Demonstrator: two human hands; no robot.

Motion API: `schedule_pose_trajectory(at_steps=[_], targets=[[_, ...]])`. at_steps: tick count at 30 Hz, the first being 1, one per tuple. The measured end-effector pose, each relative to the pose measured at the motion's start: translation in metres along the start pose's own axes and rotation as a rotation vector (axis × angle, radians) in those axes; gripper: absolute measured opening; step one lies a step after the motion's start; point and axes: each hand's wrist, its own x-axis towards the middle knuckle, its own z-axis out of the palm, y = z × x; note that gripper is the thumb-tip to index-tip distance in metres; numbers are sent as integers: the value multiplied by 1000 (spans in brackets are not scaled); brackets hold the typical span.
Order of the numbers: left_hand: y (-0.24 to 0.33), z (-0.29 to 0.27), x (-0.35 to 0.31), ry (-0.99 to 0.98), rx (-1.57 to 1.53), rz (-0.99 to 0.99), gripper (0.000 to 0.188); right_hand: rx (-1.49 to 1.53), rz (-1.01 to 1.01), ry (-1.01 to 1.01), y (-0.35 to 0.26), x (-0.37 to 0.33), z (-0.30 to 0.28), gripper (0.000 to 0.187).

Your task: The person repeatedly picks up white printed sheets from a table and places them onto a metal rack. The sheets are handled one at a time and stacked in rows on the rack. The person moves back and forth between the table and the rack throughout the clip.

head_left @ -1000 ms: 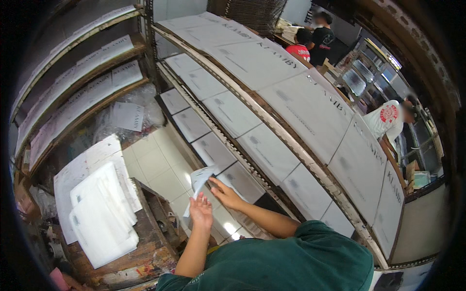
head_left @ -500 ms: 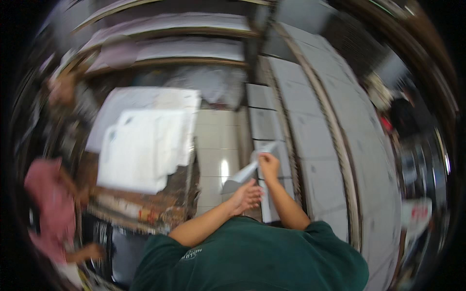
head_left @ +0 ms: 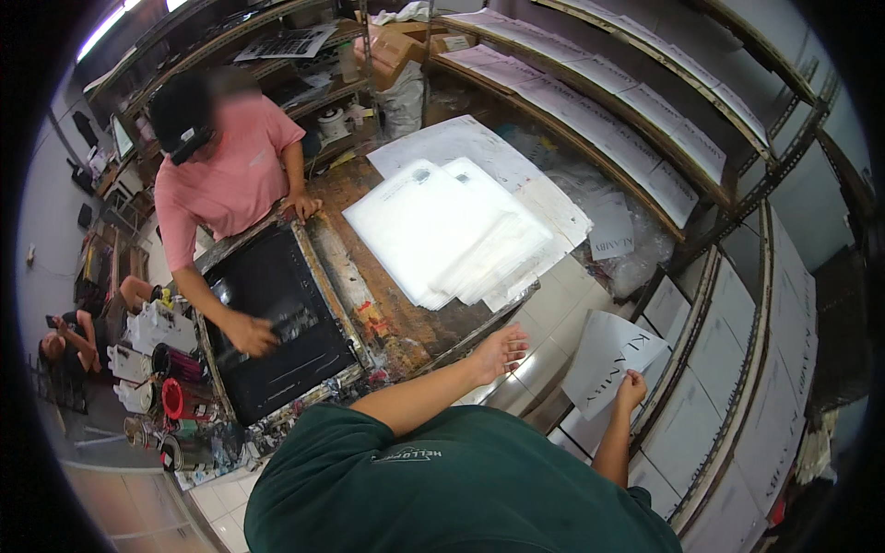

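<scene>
A thin white printed sheet (head_left: 595, 355) with dark lettering hangs at the right, pinched along its near edge by my right hand (head_left: 631, 391). Whether it is paper or a flat bag, I cannot tell. My left hand (head_left: 501, 353) is held palm up with fingers loosely apart and nothing in it, close to the table's near right corner. Beyond that hand, a stack of white sheets (head_left: 415, 241) lies on the paint-stained wooden table (head_left: 410, 334), over larger papers (head_left: 544, 195).
Racks (head_left: 714, 382) with rows of printed sheets stand on my right; shelves (head_left: 590, 111) hold more at the back. Across the table, a person in pink (head_left: 230, 175) has one hand over a black framed screen (head_left: 277, 318). Several paint tubs (head_left: 184, 396) stand at left.
My view has swung left, bringing the person in pink and the framed screen fully in. The sheet in my right hand now faces up more flatly; my left hand is farther from it.
</scene>
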Motion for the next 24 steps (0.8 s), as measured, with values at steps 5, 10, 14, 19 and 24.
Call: schedule_pose_trajectory(at_steps=[5,10,14,19,24], targets=[[-14,-22,8,155,-75,26,42,-106,-1,-55,-7,13,4,17],[-16,-39,11,239,-155,99,40,-52,20,-108,24,34,2,18],[-8,-47,16,305,-248,213,38,-37,71,-131,45,45,4,19],[8,-61,23,348,-354,358,41,-39,-31,-131,49,49,3,21],[10,-79,29,367,-428,460,43,-41,-9,-139,37,44,4,22]])
